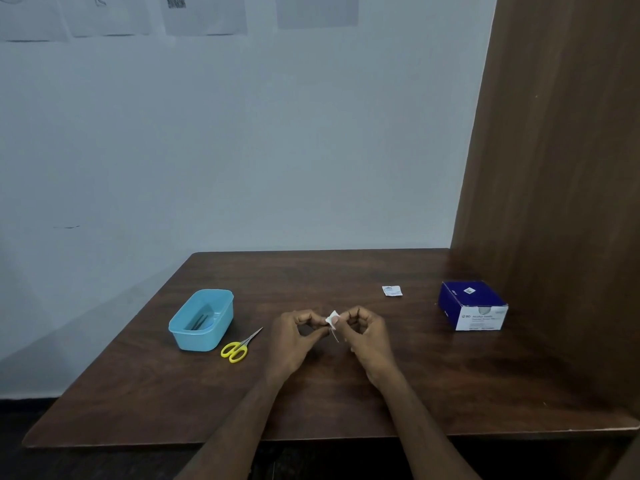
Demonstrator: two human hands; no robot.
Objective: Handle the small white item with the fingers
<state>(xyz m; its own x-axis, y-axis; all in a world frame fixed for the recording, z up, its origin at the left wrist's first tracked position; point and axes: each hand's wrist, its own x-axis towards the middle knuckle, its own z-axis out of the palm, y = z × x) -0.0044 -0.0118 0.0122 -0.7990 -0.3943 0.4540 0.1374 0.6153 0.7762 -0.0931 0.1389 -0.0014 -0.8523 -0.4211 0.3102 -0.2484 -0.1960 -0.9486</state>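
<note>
- Both forearms reach in from the near edge of the table (450, 393) and meet above its middle; every place below is given from the small white packet (332, 319) pinched there.
- Left hand (294, 336) grips the packet's left edge between thumb and curled fingers; right hand (367, 336) pinches its right edge the same way. Neither hand is slack.
- A thin pale strip hangs just below the packet. A sharp pull could likely tear it free, or jerk the packet out of one pinch and drop it onto the table.
- Yellow scissors (239, 346) lie left of the packet, near the left hand; a sideways sweep might knock them.
- Further left stands the blue tub (202, 320), with dark tools inside, too dim to name.
- Beyond the packet to the right lies a second packet (392, 291), and well right of it the blue box (472, 306).
</note>
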